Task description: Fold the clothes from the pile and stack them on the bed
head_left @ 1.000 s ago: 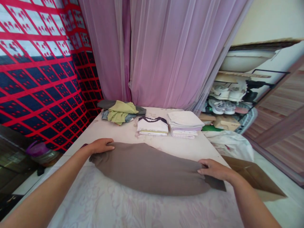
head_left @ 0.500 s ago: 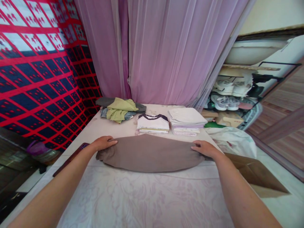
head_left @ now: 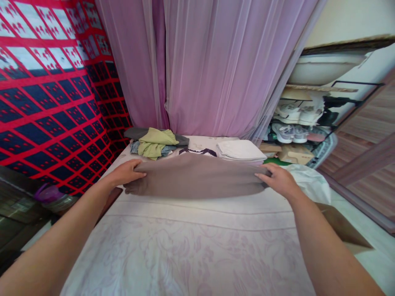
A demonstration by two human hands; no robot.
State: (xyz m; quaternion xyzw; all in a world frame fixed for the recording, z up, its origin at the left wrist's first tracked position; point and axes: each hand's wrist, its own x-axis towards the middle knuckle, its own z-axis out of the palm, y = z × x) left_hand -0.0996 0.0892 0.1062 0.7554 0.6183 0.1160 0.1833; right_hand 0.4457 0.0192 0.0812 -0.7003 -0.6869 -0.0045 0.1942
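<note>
A folded grey-brown garment (head_left: 197, 176) stretches across the bed between my two hands; its exact kind does not show. My left hand (head_left: 126, 172) pinches its left end, thumb on top. At the opposite end, my right hand (head_left: 279, 179) is closed on the cloth. Behind the garment lies a folded white shirt with a dark collar (head_left: 197, 152), mostly covered from view. To the right of that shirt sits a stack of folded white clothes (head_left: 240, 151). A crumpled pile with a green garment (head_left: 156, 142) rests at the back left.
The bed (head_left: 191, 255) has a pale floral sheet. Purple curtains (head_left: 212, 74) hang behind it, and a red-and-navy patterned cloth (head_left: 46, 94) hangs at left. A shoe rack (head_left: 305, 86), a white bag (head_left: 310, 181) and a cardboard box (head_left: 345, 228) stand to the right.
Both hands have raised the garment and moved it away from me, toward the folded clothes. It now hides most of the white shirt and the lower part of the white stack.
</note>
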